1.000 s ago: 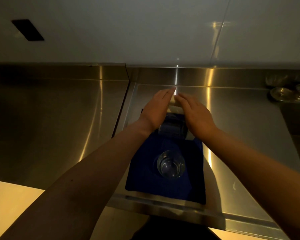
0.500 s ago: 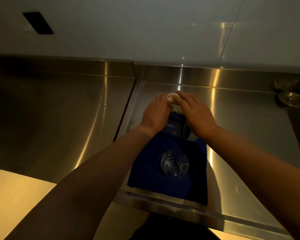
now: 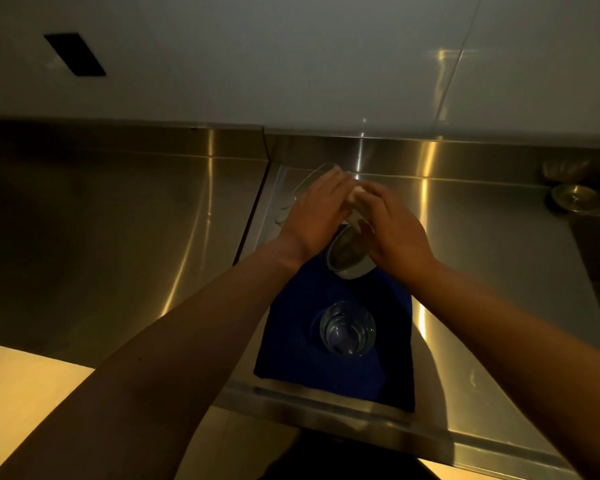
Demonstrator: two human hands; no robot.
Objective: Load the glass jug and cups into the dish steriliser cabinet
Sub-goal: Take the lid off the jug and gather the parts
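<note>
**Where?** Jug (image 3: 349,252) of clear glass is held up between both hands, at the far end of a blue cloth (image 3: 336,362) on a steel table (image 3: 492,271).

**How does it lie?** It is tipped over, its pale-rimmed mouth facing back toward the person and its long axis running away toward the wall. The left hand (image 3: 314,221) cups the left side; the right hand (image 3: 397,230) covers the right side and top. Both sets of fingers are curled and grasping the jug, and both hands are equally near it.

**And the cups?** A clear glass cup (image 3: 347,329) stands upright on the cloth, nearer the person and apart from the hands.

**What surrounds it?** Bare steel lies to either side, with a pale wall behind. Small shiny dishes (image 3: 582,199) sit far right. No cabinet is visible, so the jug likely has to be carried elsewhere.
</note>
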